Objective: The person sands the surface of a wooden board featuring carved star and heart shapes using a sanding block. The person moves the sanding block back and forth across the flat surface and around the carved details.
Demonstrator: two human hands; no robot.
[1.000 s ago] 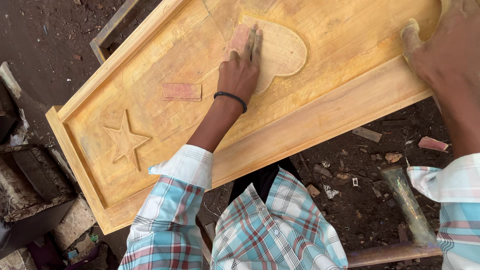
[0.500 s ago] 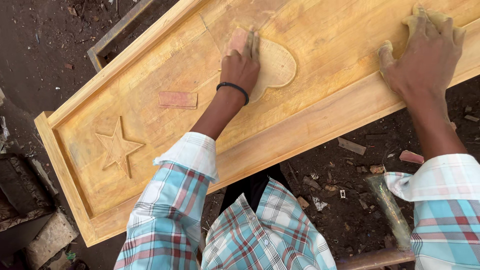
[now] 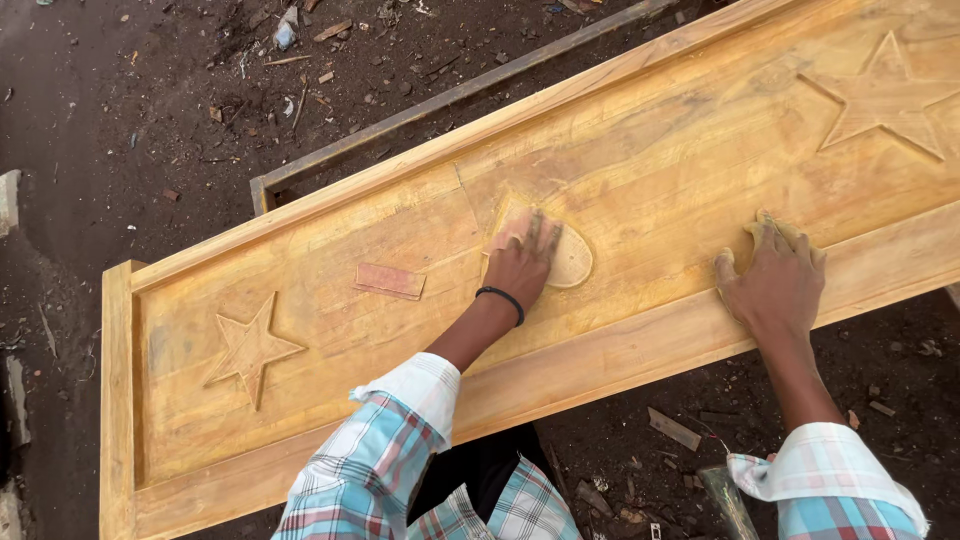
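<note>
the left hand lay flat on a small piece of sandpaper, fingers pressed together and bearing down on it where it covered part of the raised oval carved at the middle of the wooden panel. the right hand rested palm down on the panel's recessed face just beside its near rail, fingers close together and slightly curled, holding nothing. the panel lay slanted across the dark dirt ground, with a carved star toward one end and another star toward the other. a second, loose piece of sandpaper sat on the face between the near star and the oval. the sandpaper looked thin, light and limp, best held under flat fingers rather than pinched. the panel looked stiff and heavy, probably dusty and a little slick, best gripped by its raised rails. no container showed in view.
</note>
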